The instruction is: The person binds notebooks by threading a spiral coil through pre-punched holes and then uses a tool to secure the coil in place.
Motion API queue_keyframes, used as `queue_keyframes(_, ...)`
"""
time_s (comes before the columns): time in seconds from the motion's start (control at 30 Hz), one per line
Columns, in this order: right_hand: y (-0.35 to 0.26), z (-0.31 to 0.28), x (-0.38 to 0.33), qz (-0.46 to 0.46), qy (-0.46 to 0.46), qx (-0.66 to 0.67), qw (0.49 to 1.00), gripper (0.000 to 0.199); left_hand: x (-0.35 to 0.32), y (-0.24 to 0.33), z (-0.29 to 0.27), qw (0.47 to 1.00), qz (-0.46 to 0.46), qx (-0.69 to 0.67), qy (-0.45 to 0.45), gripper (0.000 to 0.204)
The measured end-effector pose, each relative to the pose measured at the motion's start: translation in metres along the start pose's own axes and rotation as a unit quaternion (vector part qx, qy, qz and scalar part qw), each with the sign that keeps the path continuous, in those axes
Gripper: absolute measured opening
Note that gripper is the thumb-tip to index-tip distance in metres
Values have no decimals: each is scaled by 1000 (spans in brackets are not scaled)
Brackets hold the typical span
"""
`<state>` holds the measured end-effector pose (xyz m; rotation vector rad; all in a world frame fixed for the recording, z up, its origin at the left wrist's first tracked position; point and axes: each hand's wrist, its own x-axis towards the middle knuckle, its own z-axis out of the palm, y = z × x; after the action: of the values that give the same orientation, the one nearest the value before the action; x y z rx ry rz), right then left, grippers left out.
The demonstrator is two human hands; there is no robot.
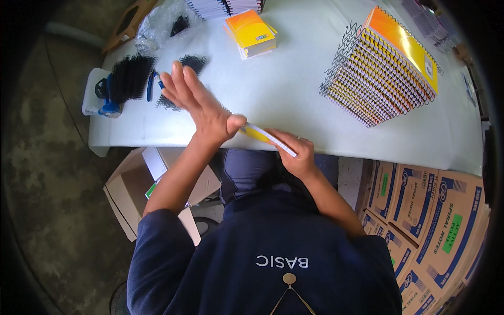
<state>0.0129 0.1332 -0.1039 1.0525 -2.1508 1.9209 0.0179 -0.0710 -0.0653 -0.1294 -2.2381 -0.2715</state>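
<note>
My right hand grips a thin notebook by its near end, with the thumb along the white page edge. The notebook is tilted edge-up over the table's front edge, and a strip of yellow cover shows. At its far end is my left hand, fingers stretched out and apart, the thumb by the notebook's corner. A bit of dark wire coil shows beside that thumb; whether it sits in the notebook is hidden. Beyond the left fingers lies a small pile of black spiral coils.
A tall stack of spiral-bound notebooks stands at right; a smaller yellow-orange stack is at the back. To the left are more black coils, a plastic bag, a blue pen-like tool and a white container. Cartons flank the table below.
</note>
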Motion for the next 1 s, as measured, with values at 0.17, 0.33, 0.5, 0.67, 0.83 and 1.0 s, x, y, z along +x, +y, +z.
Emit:
queue_keyframes(0.17,6,-2,3,13,34,-18,999,32,-123,28,-10,927,183,-39,-324,115)
queue_keyframes(0.33,3,3,-2,-68,8,-67,995,34,-33,-5,7,996,4,-62,-58,110)
queue_keyframes(0.5,14,-6,-9,-67,28,-77,994,37,-96,35,-8,958,180,-109,-193,112)
queue_keyframes(0.67,9,3,-12,-37,4,-58,998,41,-90,-1,25,969,75,-148,-185,111)
queue_keyframes(0.83,11,-3,-6,-73,12,-61,995,42,-96,37,-5,959,194,-120,-167,96)
queue_keyframes(1.0,9,-1,1,-94,-14,-73,993,40,-61,41,8,971,91,-154,-156,88)
